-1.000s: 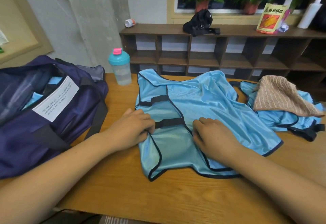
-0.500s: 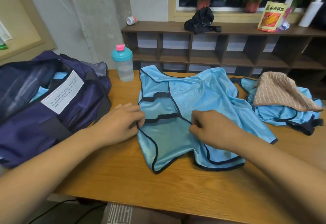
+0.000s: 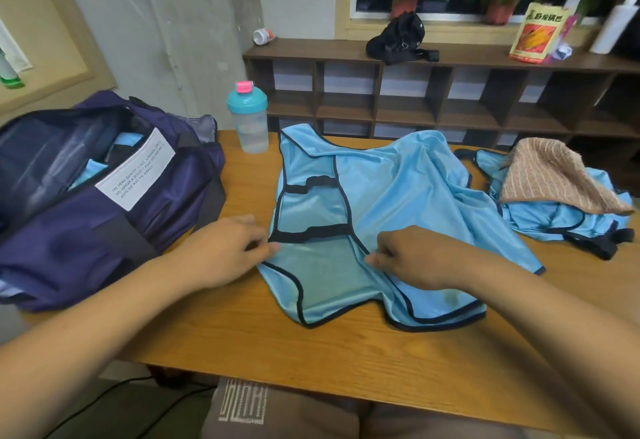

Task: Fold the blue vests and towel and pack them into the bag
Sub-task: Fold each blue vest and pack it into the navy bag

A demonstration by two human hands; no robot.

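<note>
Fingers (image 3: 263, 248) of the left hand (image 3: 221, 251) pinch the left edge of the blue vest (image 3: 398, 203), the right hand (image 3: 426, 258) pinches its black trim near the middle; the vest lies spread on the table (image 3: 311, 352), between the open bag (image 3: 86, 224) and the towel (image 3: 550, 175)

Blue vest (image 3: 398, 203) lies rumpled mid-worktop (image 3: 311, 352), second vest (image 3: 554, 227) crumpled right beneath tan towel (image 3: 554, 175), purple bag (image 3: 86, 238) gaping left.

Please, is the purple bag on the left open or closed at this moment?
Open. The purple bag gapes at its top, so its dark interior shows, with some light blue fabric lying inside.
</note>
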